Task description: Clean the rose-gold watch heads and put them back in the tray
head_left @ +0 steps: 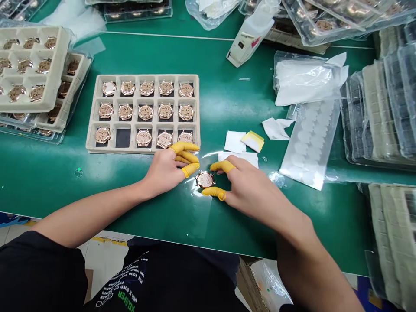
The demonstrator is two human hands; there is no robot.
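Note:
A round rose-gold watch case lies back up on the green table, with glare on the clear plastic around it. My right hand, in yellow finger cots, spans it with thumb and index finger apart. The thumb is at its lower edge and the index fingertip just above it. My left hand, also in yellow cots, rests left of the case, fingers partly extended and nothing visible in them. It overlaps the front right corner of a beige compartment tray. Watch cases fill the tray's compartments except one dark one in the front row.
Stacked watch trays stand at left. Beyond my right hand lie white paper pieces, a yellow-edged pad and a clear bag of round white discs. A white bottle is farther back. Stacked trays line the right side.

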